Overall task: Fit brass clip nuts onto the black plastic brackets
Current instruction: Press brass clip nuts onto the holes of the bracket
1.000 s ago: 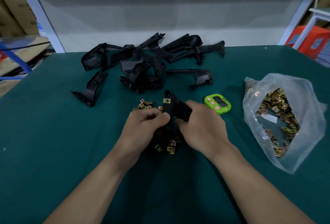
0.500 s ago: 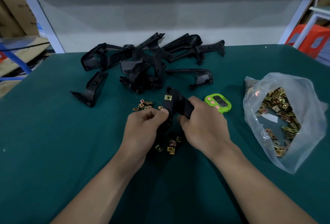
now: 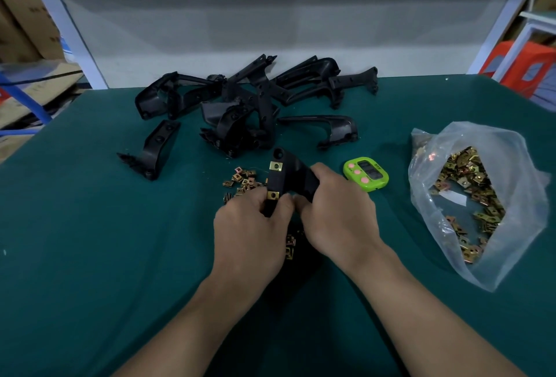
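**Desk:** What do you have on the head view?

**Operator:** I see both hands close together above the green table [image 3: 90, 256], and they hold one black bracket [image 3: 290, 176] between them. It is lifted a little over the cloth, near the middle of the table.

**Desk:** How do the hands hold it?

**Operator:** The left hand [image 3: 249, 235] has curled fingers and pinches the lower end of the bracket. The right hand [image 3: 340, 217] is wrapped around the bracket's right arm, with the thumb on top. I cannot see the fingertips under it.

**Desk:** Are any nuts on it?

**Operator:** Two. The upper clip nut [image 3: 276, 166] sits just below the round hole at the top. The lower clip nut [image 3: 273, 195] sits at the edge, touching the left thumb.

**Desk:** And the other parts?

**Operator:** The loose clip nuts [image 3: 242, 181] lie just left of the bracket, and a few more show under the hands. The pile of brackets [image 3: 249, 106] is behind, at the far side. A green timer [image 3: 365, 173] lies just beside the right hand. At the right, the plastic bag [image 3: 511, 172] lies open, with many bagged nuts [image 3: 463, 178] inside.
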### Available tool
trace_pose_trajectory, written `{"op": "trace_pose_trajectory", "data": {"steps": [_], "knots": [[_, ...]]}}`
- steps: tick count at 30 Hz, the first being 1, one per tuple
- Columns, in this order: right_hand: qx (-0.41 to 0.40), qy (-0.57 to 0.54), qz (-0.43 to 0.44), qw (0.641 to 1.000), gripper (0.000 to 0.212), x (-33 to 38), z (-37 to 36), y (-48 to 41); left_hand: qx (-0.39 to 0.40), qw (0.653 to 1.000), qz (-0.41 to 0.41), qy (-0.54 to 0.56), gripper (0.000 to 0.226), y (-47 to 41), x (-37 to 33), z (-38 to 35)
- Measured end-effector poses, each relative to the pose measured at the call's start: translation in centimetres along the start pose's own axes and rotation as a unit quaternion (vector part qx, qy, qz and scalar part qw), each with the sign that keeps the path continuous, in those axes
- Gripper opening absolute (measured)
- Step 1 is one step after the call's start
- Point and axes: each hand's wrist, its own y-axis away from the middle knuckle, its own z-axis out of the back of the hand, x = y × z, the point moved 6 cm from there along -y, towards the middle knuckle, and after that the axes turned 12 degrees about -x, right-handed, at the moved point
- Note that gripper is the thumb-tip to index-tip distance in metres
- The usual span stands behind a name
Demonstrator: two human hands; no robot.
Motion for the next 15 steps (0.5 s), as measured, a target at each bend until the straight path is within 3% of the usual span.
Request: {"op": "trace_pose_trajectory", "data": {"steps": [7,15], "knots": [[-0.003,-0.008,0.001,1.000,0.021,-0.25,0.16,-0.15,0.004,0.999,-0.034,0.013,0.039,-0.09,-0.02,-0.16],[-0.016,0.012,0.027,0.999,0.024,0.07,0.24,-0.30,-0.023,0.993,-0.096,-0.061,0.043,-0.69,-0.35,-0.28]]}}
